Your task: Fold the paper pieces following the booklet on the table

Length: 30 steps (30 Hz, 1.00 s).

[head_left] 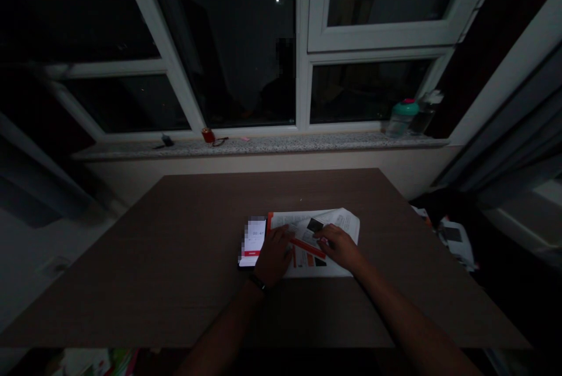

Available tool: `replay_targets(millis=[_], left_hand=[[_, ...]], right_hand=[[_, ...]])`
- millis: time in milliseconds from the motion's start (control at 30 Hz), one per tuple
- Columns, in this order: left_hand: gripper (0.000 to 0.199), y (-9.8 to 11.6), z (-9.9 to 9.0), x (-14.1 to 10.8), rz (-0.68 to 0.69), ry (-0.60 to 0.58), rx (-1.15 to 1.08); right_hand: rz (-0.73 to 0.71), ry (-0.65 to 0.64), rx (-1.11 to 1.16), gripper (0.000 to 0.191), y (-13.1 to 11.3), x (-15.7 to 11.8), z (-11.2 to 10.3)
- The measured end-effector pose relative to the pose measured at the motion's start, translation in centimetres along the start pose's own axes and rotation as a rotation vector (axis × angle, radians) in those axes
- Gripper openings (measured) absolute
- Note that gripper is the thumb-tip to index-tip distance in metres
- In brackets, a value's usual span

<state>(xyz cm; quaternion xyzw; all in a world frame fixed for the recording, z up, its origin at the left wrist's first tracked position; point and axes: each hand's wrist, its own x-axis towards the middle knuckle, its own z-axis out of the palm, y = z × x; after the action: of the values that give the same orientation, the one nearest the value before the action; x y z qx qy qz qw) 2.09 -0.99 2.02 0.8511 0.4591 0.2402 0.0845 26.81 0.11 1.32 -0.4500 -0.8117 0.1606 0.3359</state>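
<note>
A printed paper sheet [346, 222] with red and dark patches lies on the brown table, part of it folded over at an angle. My left hand [274, 253] rests on the paper's left part, fingers spread and lying flat, a dark band round the wrist. My right hand [338, 245] is on the paper's right part, its fingers curled together at the folded piece; what they pinch is too small and dark to make out. A lit phone [253, 242] lies just left of the paper, beside my left hand.
The brown table [197, 212] reaches to the wall below the window. On the stone sill [281, 143] stand a teal-lidded bottle [401, 118], a clear bottle [425, 113] and a small red object [208, 135]. White items [457, 241] lie beyond the table's right edge.
</note>
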Motion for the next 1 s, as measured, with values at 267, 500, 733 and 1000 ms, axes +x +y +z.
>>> replay_targets(millis=[267, 500, 733, 1000], left_hand=[[0.044, -0.14, 0.3, -0.21, 0.007, 0.007, 0.005], [0.041, 0.02, 0.21, -0.24, 0.015, -0.014, 0.028], [0.038, 0.4, -0.09, -0.21, 0.009, -0.014, 0.029], [0.041, 0.05, 0.19, -0.24, 0.006, -0.033, 0.027]], right_hand=[[-0.054, -0.019, -0.001, 0.025, 0.13, -0.09, -0.01], [-0.115, -0.08, 0.002, 0.03, -0.47, -0.17, -0.31], [-0.115, -0.126, 0.014, 0.031, -0.7, -0.12, -0.54], [-0.117, -0.12, 0.031, 0.027, -0.6, -0.1, -0.49]])
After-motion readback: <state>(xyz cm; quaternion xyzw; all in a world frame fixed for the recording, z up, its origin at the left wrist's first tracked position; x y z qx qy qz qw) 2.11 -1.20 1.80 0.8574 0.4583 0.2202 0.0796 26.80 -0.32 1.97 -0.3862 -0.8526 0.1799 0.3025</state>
